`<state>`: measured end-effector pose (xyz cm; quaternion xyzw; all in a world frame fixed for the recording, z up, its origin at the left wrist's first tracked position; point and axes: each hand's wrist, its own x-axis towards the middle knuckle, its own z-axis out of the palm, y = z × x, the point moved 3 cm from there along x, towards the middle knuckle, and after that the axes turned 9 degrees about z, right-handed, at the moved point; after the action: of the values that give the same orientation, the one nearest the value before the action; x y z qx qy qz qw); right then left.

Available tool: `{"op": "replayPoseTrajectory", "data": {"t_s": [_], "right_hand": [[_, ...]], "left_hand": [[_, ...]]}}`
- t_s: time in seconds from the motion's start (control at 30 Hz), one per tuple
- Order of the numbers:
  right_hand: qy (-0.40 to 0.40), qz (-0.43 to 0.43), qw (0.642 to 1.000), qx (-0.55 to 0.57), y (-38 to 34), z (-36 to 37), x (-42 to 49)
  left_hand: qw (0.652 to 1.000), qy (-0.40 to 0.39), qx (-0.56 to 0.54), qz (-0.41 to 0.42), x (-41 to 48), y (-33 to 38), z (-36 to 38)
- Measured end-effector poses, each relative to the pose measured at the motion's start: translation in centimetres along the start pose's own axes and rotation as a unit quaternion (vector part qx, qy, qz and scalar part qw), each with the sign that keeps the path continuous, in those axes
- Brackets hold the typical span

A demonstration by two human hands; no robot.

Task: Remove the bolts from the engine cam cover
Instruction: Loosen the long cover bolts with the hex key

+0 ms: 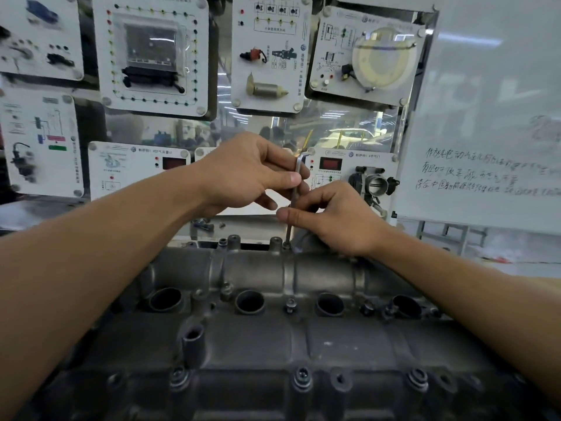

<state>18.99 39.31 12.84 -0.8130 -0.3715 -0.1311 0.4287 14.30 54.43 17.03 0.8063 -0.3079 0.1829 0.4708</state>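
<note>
Head view: fingers (288,179) of the left hand (243,171) pinch the upper shaft of an upright hex key (289,230), and the right hand (334,220) pinches it lower down. The key's tip sits in a bolt (286,245) on the far edge of the grey engine cover (258,338).

worktop (252,223): pale ledge, seen behind the engine cam cover (273,335). on it: small dark parts (202,224), blurred; small pale piece (222,225) near them.
</note>
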Motion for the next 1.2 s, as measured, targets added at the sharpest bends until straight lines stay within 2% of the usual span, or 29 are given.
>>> {"op": "replayPoseTrajectory", "data": {"t_s": [0.07,0.17,0.33,0.4,0.53,0.7,0.87,0.97,1.07,1.13,1.2], "right_hand": [[0.022,-0.002,0.999,0.023,-0.2,0.2,-0.1],[0.061,-0.006,0.998,-0.006,-0.3,0.5,-0.4],[0.067,-0.011,0.996,-0.059,-0.8,0.7,-0.4],[0.05,-0.006,0.997,-0.054,-0.8,0.7,-0.4],[0.021,-0.012,0.999,-0.042,-0.9,0.4,-0.4],[0.014,-0.016,0.999,-0.043,-0.7,0.1,-0.2],[-0.009,-0.007,0.999,-0.033,-0.5,0.2,-0.1],[-0.008,0.0,1.0,-0.023,-0.4,0.0,-0.3],[-0.006,0.005,1.0,-0.023,-0.4,0.1,-0.5],[0.004,0.002,1.0,-0.012,-0.4,0.1,-0.6],[0.021,-0.003,1.0,-0.003,-0.4,0.1,-0.7]], "left_hand": [[1.0,0.018,-0.006,0.006,0.0,0.0,0.1],[1.0,0.028,-0.002,0.007,0.0,0.1,0.4],[0.998,0.061,-0.019,0.0,0.6,0.2,-0.1],[0.993,0.059,-0.093,-0.032,1.0,-0.4,0.2],[0.97,0.005,-0.22,-0.104,1.0,-2.1,1.8],[0.92,-0.054,-0.373,-0.105,1.9,-2.0,2.6],[0.91,-0.025,-0.408,-0.076,2.2,-1.7,2.9],[0.931,0.051,-0.358,-0.048,2.0,-1.6,2.8],[0.961,0.157,-0.227,0.006,1.4,-0.7,2.4],[0.972,0.218,-0.06,0.059,0.8,0.2,1.8],[0.949,0.249,0.146,0.128,0.2,1.4,1.3]]}}
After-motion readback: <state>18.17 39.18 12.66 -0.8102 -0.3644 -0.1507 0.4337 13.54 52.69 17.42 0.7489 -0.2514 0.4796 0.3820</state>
